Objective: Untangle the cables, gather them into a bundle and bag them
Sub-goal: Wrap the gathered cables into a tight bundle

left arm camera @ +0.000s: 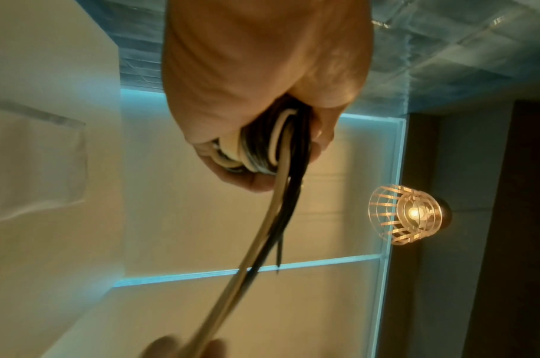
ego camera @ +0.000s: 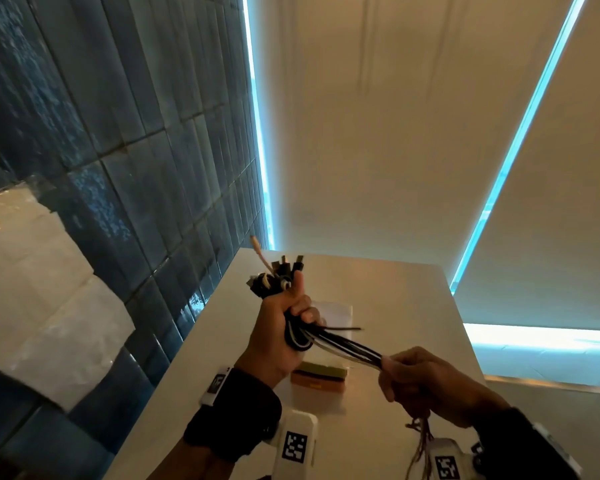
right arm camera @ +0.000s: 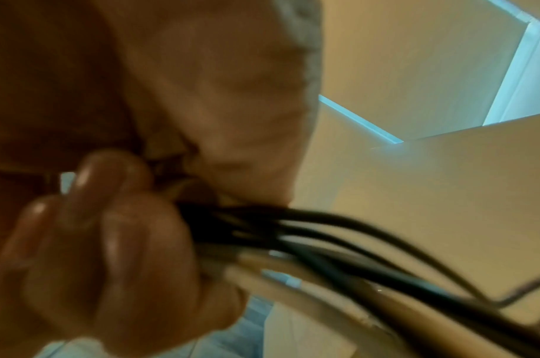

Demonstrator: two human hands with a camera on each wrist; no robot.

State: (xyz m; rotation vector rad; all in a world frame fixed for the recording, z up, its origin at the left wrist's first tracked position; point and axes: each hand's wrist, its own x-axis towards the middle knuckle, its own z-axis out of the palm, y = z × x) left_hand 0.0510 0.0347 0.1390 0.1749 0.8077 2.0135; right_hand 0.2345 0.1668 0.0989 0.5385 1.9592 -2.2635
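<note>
A bundle of black and white cables [ego camera: 343,344] stretches between my two hands above the white table [ego camera: 395,292]. My left hand [ego camera: 284,317] grips the bundle in a fist, with several plug ends [ego camera: 278,271] sticking up out of it. In the left wrist view the cables [left arm camera: 262,150] loop inside that fist [left arm camera: 256,101] and run down and away. My right hand [ego camera: 416,379] grips the other end, and thin brown strands [ego camera: 421,441] hang below it. The right wrist view shows curled fingers [right arm camera: 115,242] round the cables [right arm camera: 324,237]. A clear plastic bag [ego camera: 336,313] lies flat on the table behind the hands.
A small stack of flat orange, black and green pieces [ego camera: 317,375] sits on the table under the hands. A blue tiled wall [ego camera: 118,168] runs along the left, roller blinds [ego camera: 395,133] behind. A lit wire-cage lamp [left arm camera: 412,214] shows in the left wrist view.
</note>
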